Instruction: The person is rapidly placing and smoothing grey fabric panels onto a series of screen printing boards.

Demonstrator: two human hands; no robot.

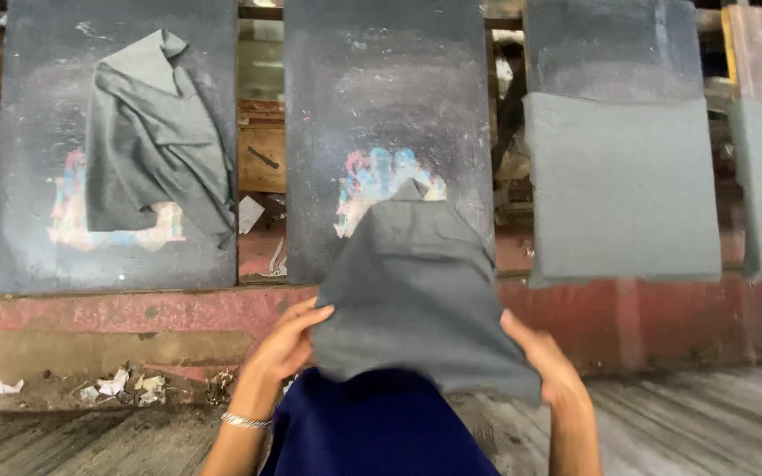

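Seen from the head camera, both hands hold one grey fabric piece (416, 291) up in front of the middle printing board (387, 88). The left hand (286, 342) pinches the cloth's lower left edge with fingers curled around it; the right hand (547, 360) grips the lower right edge in the same way. The cloth hangs between them, its long axis running away from the person toward that middle board, its far tip over the board's patch of coloured ink (372, 181). Neither hand is clearly nearer. To the left of the middle board, another board carries a crumpled grey garment piece (156, 141). To its right, a flat grey cloth (621, 185) covers a third board.
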